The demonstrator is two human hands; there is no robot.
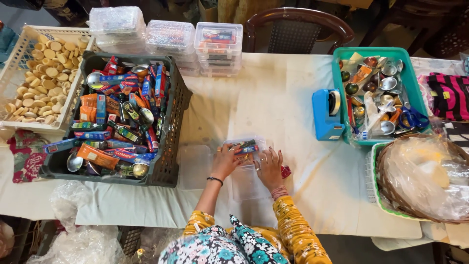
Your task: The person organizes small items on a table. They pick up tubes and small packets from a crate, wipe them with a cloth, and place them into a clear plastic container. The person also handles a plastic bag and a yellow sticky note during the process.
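On the cloth-covered desk (273, 98), both the left hand (225, 161) and right hand (268, 166) grasp a small clear plastic box (244, 146), fingers curled around its near edge.

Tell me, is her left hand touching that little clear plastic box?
Touching. The head view shows the left hand lying against the clear plastic box, fingers on its near edge.

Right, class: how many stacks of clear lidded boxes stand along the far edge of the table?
3, side by side behind the dark crate: left stack, middle stack, right stack. More may be hidden behind them.
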